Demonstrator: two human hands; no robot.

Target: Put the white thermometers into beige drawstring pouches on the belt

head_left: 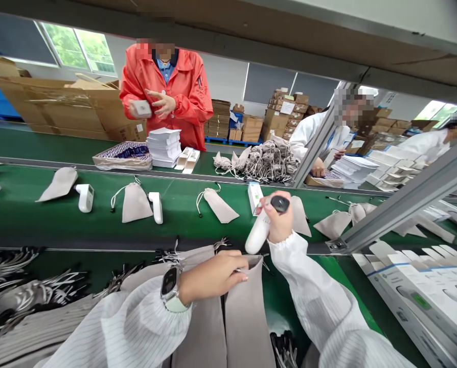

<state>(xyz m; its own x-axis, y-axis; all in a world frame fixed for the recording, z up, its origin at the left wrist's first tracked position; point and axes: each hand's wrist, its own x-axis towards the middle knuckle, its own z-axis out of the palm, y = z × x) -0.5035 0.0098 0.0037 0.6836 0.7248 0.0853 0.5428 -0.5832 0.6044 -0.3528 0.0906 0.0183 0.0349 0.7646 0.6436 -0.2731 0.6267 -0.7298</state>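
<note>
My right hand [280, 220] is wrapped round a white handheld thermometer [256, 235] with a dark round end. It holds the thermometer tilted, its lower tip just above the mouth of a grey drawstring pouch [248, 317]. At that mouth my left hand [219, 276] pinches the fabric edge, and the pouch hangs down toward me. More flat grey pouches [201, 337] lie beneath my left forearm. Beyond my right hand, a small white box [254, 195] and another pouch [299, 217] rest on the green conveyor belt [182, 214].
Along the belt lie pouches [135, 203] and white thermometers [85, 198]. Pouches with cords [37, 322] pile up at left; open white cartons [424, 291] stand at right. A slanting metal post [401, 204] and overhead shelf [251, 30] frame the station. A red-jacketed co-worker [190, 97] stands opposite.
</note>
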